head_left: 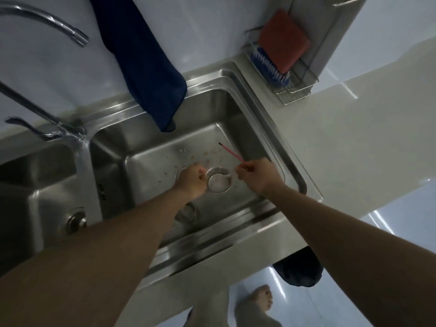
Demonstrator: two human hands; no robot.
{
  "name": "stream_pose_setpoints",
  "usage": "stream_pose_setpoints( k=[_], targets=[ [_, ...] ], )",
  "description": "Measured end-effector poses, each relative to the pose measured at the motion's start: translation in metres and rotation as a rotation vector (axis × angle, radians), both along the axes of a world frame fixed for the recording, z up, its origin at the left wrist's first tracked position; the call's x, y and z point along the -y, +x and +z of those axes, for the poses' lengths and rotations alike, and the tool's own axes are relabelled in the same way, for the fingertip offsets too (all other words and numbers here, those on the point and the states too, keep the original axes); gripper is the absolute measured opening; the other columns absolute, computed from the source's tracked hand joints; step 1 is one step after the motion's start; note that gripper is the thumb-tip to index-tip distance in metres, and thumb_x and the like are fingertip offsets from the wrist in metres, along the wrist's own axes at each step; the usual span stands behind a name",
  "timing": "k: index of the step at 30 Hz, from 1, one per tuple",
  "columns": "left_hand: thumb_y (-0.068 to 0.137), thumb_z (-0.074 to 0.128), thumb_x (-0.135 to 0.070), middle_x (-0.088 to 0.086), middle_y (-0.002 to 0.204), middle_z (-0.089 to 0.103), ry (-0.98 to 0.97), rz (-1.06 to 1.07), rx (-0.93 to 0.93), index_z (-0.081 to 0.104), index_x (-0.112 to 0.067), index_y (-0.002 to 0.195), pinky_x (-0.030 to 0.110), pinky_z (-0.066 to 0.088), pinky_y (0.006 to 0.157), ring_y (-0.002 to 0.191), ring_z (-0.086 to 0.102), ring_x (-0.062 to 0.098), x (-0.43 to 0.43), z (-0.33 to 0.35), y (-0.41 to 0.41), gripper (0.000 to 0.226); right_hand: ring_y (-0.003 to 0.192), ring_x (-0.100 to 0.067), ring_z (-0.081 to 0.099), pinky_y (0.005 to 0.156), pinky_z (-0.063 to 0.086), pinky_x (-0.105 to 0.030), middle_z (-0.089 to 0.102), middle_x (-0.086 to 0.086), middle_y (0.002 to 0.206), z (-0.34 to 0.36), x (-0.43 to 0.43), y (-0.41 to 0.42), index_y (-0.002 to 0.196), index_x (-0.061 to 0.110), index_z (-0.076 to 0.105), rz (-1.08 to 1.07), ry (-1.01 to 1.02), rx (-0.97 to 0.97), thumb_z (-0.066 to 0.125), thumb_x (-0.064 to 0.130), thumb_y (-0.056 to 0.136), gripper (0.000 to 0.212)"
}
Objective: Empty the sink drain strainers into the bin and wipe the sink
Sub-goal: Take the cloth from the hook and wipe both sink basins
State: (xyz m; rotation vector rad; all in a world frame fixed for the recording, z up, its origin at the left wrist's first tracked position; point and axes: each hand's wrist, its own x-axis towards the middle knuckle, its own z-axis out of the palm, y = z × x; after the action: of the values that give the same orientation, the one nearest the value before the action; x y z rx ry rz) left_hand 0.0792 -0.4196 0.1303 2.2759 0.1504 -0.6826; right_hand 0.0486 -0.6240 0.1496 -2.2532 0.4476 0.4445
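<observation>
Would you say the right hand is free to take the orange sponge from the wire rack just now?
Probably not yet: nothing seems to block the sponge, but the right hand pinches a pink stick.

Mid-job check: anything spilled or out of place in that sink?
Yes. Food scraps lie scattered on the basin floor beyond the strainer the left hand holds: loose, not in the strainer. A blue cloth also hangs over the back rim into the basin.

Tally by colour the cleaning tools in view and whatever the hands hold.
Blue: 2, cloth and scrub brush
Orange-red: 1, sponge
Pink: 1, thin stick in right hand
Steel: 1, strainer in left hand
Total: 5
</observation>
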Motion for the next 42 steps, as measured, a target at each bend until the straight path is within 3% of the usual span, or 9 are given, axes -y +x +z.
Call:
stream_pose_setpoints(
  k=[4,8,15,21,26,31,33,36,42],
  targets=[
    [0.094,0.057,-0.005,0.023,0.106,0.068,0.057,-0.033,-0.066,0.063,0.003,0.102,0.046,0.058,0.085,0.099,0.066,0.035,-0.008,-0.037,-0.002,0.013,0.072,-0.007,0.066,0.060,0.045,-0.019,0.073,0.003,0.081,-0.030,-0.008,0.010,0.083,0.019,0.075,0.018,-0.003,-0.088,0.064,0.042,0.092,0.027],
    [0.095,0.053,-0.006,0.015,0.111,0.065,0.154,-0.139,-0.122,0.060,-0.008,0.106,0.029,0.041,0.079,0.101,0.060,0.030,-0.015,-0.069,-0.007,0.013,0.076,-0.012,0.067,0.064,0.048,-0.023,0.073,-0.001,0.085,-0.056,-0.013,0.015,0.093,0.016,0.073,0.056,-0.044,-0.171,0.058,0.046,0.095,0.033],
    [0.097,0.054,-0.015,0.017,0.114,0.065,0.253,-0.211,-0.169,0.059,-0.007,0.108,0.040,0.051,0.092,0.106,0.062,0.035,-0.025,-0.097,-0.014,0.014,0.065,-0.011,0.061,0.050,0.037,-0.020,0.068,-0.001,0.080,-0.075,-0.015,0.017,0.098,0.017,0.075,0.094,-0.119,-0.250,0.054,0.051,0.096,0.040],
    [0.096,0.054,-0.016,0.018,0.108,0.067,0.303,-0.289,-0.135,0.061,-0.008,0.097,0.042,0.053,0.088,0.101,0.064,0.035,-0.029,-0.096,-0.015,0.011,0.063,-0.012,0.061,0.050,0.039,-0.021,0.068,0.000,0.077,-0.070,-0.014,0.015,0.093,0.018,0.076,0.067,-0.140,-0.233,0.054,0.055,0.095,0.043],
    [0.097,0.056,-0.020,0.017,0.123,0.066,0.296,-0.358,-0.100,0.064,-0.009,0.119,0.039,0.051,0.094,0.113,0.062,0.034,-0.028,-0.078,-0.006,0.027,0.058,-0.007,0.059,0.049,0.039,-0.019,0.065,0.003,0.068,-0.051,-0.010,0.013,0.090,0.018,0.075,0.038,-0.121,-0.136,0.051,0.058,0.095,0.047],
    [0.097,0.049,-0.018,0.023,0.112,0.064,0.236,-0.353,0.028,0.060,-0.001,0.103,0.042,0.050,0.090,0.108,0.061,0.039,-0.003,-0.042,0.020,0.021,0.053,-0.011,0.051,0.050,0.034,-0.025,0.059,0.004,0.057,-0.019,0.004,0.021,0.067,0.013,0.064,-0.047,-0.184,0.100,0.043,0.054,0.099,0.056],
    [0.100,0.044,-0.022,0.021,0.124,0.058,0.234,-0.352,0.094,0.056,-0.002,0.116,0.042,0.047,0.096,0.115,0.055,0.037,0.015,-0.025,0.032,0.028,0.053,-0.013,0.051,0.048,0.031,-0.025,0.051,0.008,0.052,-0.004,0.016,0.026,0.060,0.017,0.054,-0.102,-0.177,0.194,0.042,0.046,0.101,0.051],
    [0.103,0.040,-0.027,0.014,0.141,0.046,0.148,-0.324,0.183,0.046,-0.008,0.137,0.046,0.040,0.108,0.130,0.046,0.034,0.049,-0.002,0.052,0.040,0.059,-0.007,0.054,0.050,0.033,-0.021,0.054,0.013,0.057,0.019,0.041,0.038,0.064,0.023,0.057,-0.151,-0.169,0.276,0.043,0.036,0.099,0.040],
    [0.104,0.041,-0.033,0.011,0.159,0.026,0.085,-0.289,0.402,0.027,-0.006,0.153,0.041,0.031,0.118,0.145,0.031,0.029,0.121,0.025,0.090,0.058,0.082,-0.022,0.057,0.070,0.039,-0.028,0.073,-0.008,0.100,0.055,0.099,0.075,0.102,0.014,0.073,-0.344,-0.159,0.418,0.042,0.023,0.096,0.033]
  ],
)
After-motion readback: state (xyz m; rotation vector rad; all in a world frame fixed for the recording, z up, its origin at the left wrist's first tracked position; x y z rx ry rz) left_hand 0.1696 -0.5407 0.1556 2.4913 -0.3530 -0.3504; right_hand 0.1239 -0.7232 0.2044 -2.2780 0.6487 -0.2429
